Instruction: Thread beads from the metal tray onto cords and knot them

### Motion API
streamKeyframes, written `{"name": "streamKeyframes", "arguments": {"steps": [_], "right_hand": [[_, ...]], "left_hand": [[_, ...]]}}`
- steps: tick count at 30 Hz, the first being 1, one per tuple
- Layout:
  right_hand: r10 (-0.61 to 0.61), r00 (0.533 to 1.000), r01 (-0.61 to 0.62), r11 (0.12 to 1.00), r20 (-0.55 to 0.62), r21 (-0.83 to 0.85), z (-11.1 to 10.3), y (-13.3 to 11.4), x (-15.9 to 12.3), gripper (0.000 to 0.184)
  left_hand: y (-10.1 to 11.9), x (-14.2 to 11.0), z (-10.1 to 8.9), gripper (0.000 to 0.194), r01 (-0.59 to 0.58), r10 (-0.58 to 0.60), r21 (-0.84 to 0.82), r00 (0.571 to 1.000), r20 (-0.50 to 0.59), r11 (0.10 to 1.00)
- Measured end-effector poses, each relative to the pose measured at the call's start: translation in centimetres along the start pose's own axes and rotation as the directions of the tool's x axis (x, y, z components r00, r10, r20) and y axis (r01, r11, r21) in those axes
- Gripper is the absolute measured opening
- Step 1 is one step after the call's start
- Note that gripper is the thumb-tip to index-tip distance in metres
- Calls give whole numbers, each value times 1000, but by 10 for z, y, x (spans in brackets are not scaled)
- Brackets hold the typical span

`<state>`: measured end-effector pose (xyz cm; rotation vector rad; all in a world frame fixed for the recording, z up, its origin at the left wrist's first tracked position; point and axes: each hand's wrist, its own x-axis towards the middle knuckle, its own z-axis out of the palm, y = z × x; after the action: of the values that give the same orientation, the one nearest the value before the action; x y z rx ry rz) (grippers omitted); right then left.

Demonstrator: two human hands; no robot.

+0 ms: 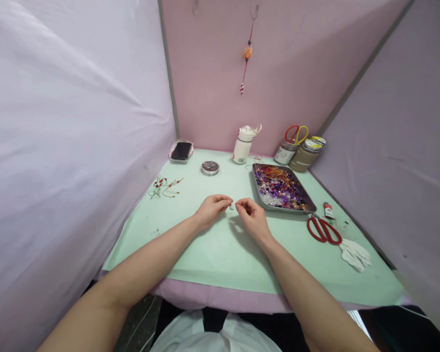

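Observation:
Over the middle of the table, my left hand (213, 210) pinches a small whitish piece (231, 206) between thumb and fingertips; it is too small to name. Just to its right, my right hand (252, 215) is closed in a pinch, and whatever it holds, if anything, cannot be made out. The fingertips of the two hands are close together but apart. Nearest my right hand lies a metal tray (284, 211) of purple, clear and dark beads (278, 190) with orange and red cord tangled on top.
Red-handled scissors (324, 231), a white glove (355, 255) and a small red-and-white tube (328, 210) lie right. Behind stand a white bottle (243, 145), a jar (304, 159) and a can with scissors (285, 152). Left are a round container (210, 168), phone (181, 151) and beaded strings (165, 185).

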<state>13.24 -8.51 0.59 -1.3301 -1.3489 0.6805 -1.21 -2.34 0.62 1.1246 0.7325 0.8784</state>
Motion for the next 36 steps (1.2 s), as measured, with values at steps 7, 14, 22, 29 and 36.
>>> {"name": "streamKeyframes", "arguments": {"steps": [7,14,22,29,36], "right_hand": [[-91,995,88,995,-42,-54,0,5,1,21],[-117,991,111,989,-58,-99,0,1,-1,13],[-87,994,82,994,-66,-72,0,3,1,14],[-38,994,37,999,-98,-15,-3,0,-1,11],[-21,999,20,1000,26,23,-1,-4,-3,14]], "left_hand": [[-1,-2,0,18,-101,96,144,995,41,984],[2,-6,3,19,-110,102,218,994,49,970],[6,-6,5,16,-114,116,279,993,9,954],[8,-3,3,16,-91,102,290,994,-24,953],[5,3,-2,17,-82,105,314,993,-58,946]]}}
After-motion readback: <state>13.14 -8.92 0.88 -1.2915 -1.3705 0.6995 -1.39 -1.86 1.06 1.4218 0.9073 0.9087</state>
